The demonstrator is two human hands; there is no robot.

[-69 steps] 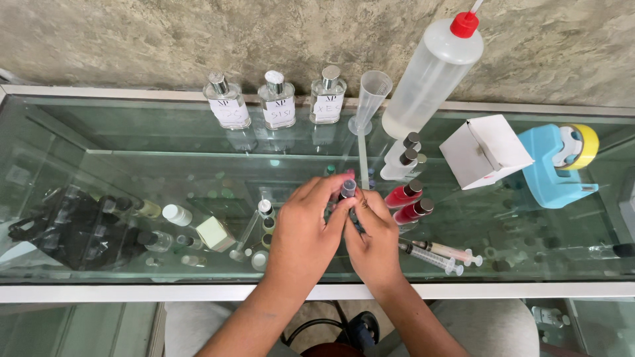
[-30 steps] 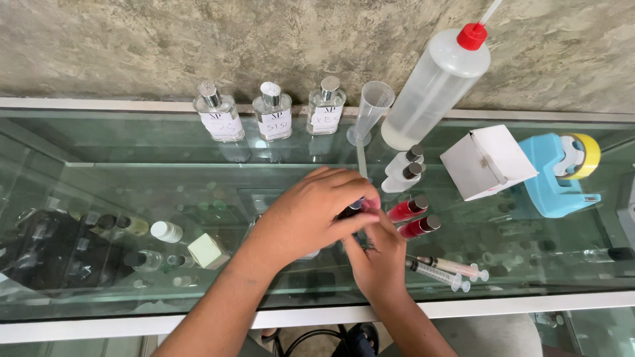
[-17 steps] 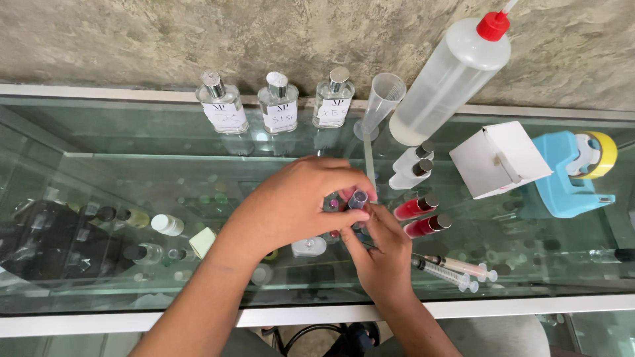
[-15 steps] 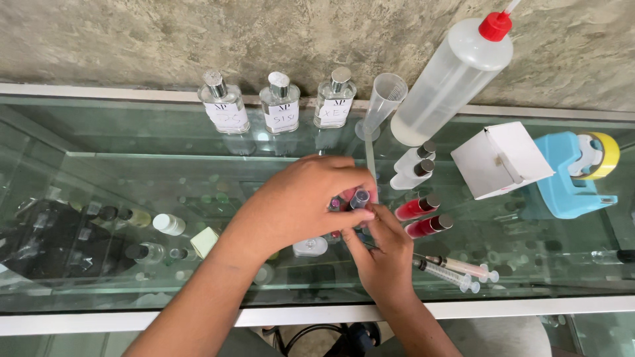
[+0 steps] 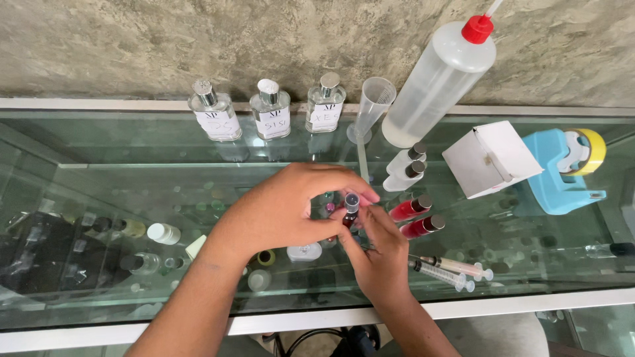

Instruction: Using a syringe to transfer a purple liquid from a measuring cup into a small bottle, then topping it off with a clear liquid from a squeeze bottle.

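- Glass counter [image 5: 99, 142], with a shelf of small jars visible under the pane. Everything listed sits on this pane.
- Wash bottle [image 5: 436, 82], 1, red cap, leaning on the wall at 1 o'clock from the hands.
- Tape dispenser [image 5: 559, 175], 1, blue with a yellow roll, at 3 o'clock; white box [image 5: 491, 158], 1, just beside it.
- Labelled square bottles [image 5: 270, 109], 3 in a row at 12 o'clock; clear measuring cylinder [image 5: 372, 106], 1, right of them.
- Left hand [image 5: 284, 211] curled, fingertips pinching the small vial [image 5: 350, 206]; right hand [image 5: 380, 254] grasps it from below. Vial is upright, raised just above the pane at centre, dark red liquid inside.
- Spray vials lying at 2 o'clock: 2 white [image 5: 407, 168], 2 red [image 5: 417, 217].
- Syringes [image 5: 450, 270], 2, at 4 o'clock, near the right hand.
- Risk, judged: the vial may slip from the fingertip pinch and spill or chip on the glass. A wrist swing could roll the red vials, which lie close by.
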